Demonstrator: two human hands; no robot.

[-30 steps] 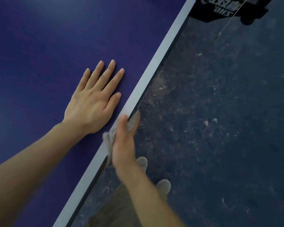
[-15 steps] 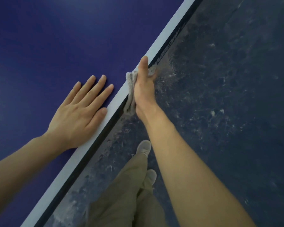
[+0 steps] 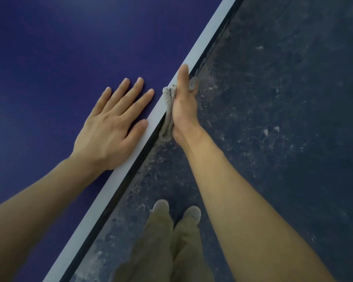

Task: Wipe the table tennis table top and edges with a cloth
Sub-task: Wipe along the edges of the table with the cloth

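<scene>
The cloth (image 3: 168,110) is bunched into a long roll lying along the counter (image 3: 49,47) edge, its long axis following the white border line (image 3: 204,45) from lower left to upper right. The right hand (image 3: 183,110) grips it against the side edge, thumb straight along the top, the other fingers curled under out of sight. The left hand (image 3: 112,127) lies flat on the blue top just beside the line, fingers (image 3: 130,88) straight and slightly spread.

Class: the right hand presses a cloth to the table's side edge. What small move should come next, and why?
Probably slide the cloth farther along the table's side edge: the right hand holds it against the edge, which runs on unwiped ahead, while the left hand rests flat on the top.
</scene>
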